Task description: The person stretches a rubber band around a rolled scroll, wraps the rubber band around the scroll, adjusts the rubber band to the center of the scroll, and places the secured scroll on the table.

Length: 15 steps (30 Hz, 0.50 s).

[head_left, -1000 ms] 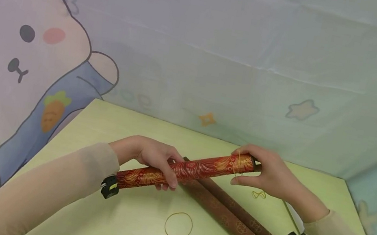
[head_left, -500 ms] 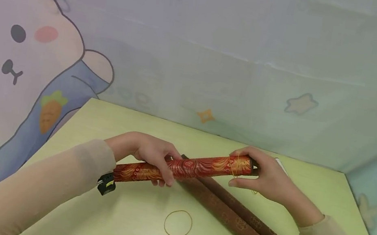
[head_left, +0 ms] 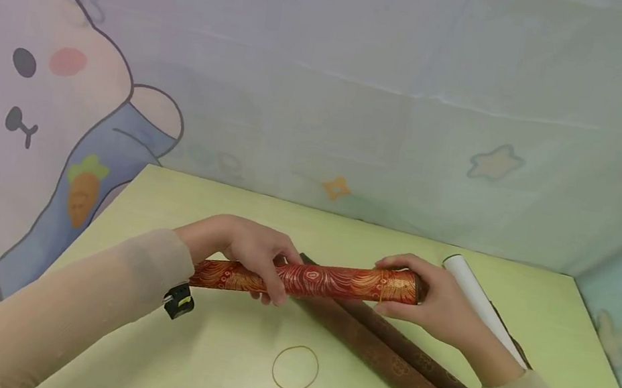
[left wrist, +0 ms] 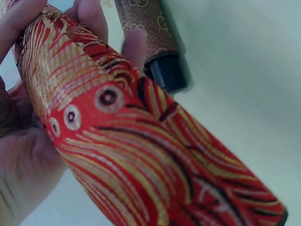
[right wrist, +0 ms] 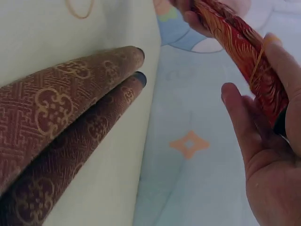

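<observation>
A red and gold patterned rolled scroll (head_left: 310, 279) is held nearly level above the table. My left hand (head_left: 255, 256) grips it left of its middle, thumb in front and fingers behind. At its right end, my right hand (head_left: 423, 296) curls round the dark tip, a finger above and the thumb below. A thin yellow rubber band (right wrist: 257, 66) loops round the scroll there and passes over a fingertip of that hand. In the left wrist view, the scroll's fabric (left wrist: 113, 150) fills the front, with a slanting overlapping edge along it.
Two brown patterned scrolls (head_left: 383, 355) with black ends lie side by side, slanting beneath the held one. Another rubber band (head_left: 295, 369) lies in a ring on the pale table (head_left: 168, 361). A white roll (head_left: 480, 299) lies at the back right, partly behind the right forearm.
The scroll's right end has lowered, making it more level. The band, earlier stretched off the scroll by the right fingers, now lies closer round it. The view shifted slightly, revealing the white roll.
</observation>
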Motion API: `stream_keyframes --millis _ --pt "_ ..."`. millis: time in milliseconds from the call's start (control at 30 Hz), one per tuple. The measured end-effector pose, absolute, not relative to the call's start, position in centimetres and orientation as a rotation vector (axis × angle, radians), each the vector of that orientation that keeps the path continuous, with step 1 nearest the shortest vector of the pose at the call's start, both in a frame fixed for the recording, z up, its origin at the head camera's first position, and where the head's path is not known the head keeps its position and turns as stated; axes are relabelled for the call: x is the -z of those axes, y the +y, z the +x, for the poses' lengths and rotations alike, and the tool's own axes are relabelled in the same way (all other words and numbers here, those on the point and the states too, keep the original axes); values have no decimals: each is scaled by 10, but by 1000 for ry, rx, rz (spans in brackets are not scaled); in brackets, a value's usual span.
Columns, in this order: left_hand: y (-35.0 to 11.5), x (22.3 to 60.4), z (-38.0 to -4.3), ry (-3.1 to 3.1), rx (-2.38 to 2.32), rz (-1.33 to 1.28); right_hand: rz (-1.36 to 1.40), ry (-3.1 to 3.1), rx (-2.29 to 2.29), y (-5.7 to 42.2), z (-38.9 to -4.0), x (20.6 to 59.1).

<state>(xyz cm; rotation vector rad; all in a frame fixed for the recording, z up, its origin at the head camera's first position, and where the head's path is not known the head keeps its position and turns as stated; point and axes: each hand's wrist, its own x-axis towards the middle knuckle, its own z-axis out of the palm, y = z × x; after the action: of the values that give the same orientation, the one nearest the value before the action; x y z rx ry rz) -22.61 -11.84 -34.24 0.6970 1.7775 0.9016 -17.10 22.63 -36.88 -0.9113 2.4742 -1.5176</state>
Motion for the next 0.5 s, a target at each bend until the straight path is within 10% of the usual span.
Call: stream_keyframes --millis 500 --pt "-123 334 -226 1837 -870 683 -850 2518 1556 226 -167 377"
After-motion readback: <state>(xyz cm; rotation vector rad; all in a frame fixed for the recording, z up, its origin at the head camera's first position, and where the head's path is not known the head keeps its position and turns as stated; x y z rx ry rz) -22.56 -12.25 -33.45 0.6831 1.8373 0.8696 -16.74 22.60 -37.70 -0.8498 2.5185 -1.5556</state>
